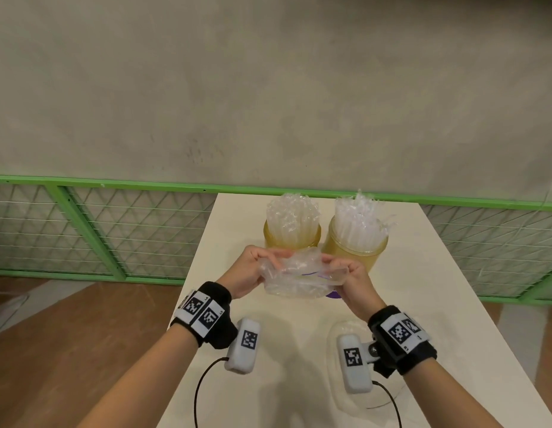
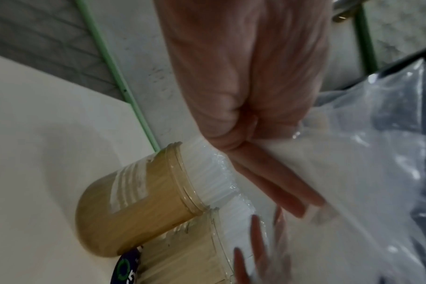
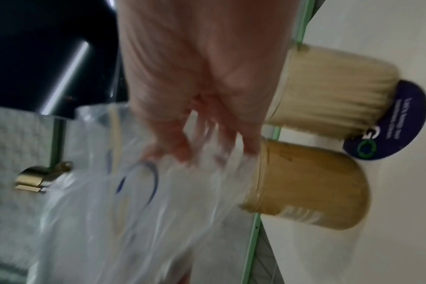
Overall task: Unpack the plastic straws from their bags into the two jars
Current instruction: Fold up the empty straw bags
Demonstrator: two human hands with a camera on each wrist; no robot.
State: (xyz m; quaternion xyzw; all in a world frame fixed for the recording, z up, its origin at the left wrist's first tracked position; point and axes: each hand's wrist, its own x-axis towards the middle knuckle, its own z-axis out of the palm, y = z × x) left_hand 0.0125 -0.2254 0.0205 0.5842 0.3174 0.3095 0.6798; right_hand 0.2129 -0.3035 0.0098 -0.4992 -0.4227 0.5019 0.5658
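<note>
Two amber jars stand side by side at the far end of the white table (image 1: 429, 291), the left jar (image 1: 291, 239) and the right jar (image 1: 358, 253). Each is packed with upright clear straws (image 1: 291, 211). Just in front of them, above the table, I hold a crumpled clear plastic bag (image 1: 296, 278) with a blue printed line. My left hand (image 1: 253, 267) pinches its left end and my right hand (image 1: 353, 278) grips its right end. The bag (image 2: 353, 173) looks empty beside the left hand (image 2: 243, 96). In the right wrist view, curled fingers (image 3: 182, 146) clutch the bag (image 3: 134, 201).
A purple round label (image 3: 406, 119) lies under the right jar (image 3: 333, 92). Another flat clear bag (image 1: 345, 327) seems to lie on the table near my right wrist. A green mesh railing (image 1: 114, 230) runs behind the table, with wooden floor to the left.
</note>
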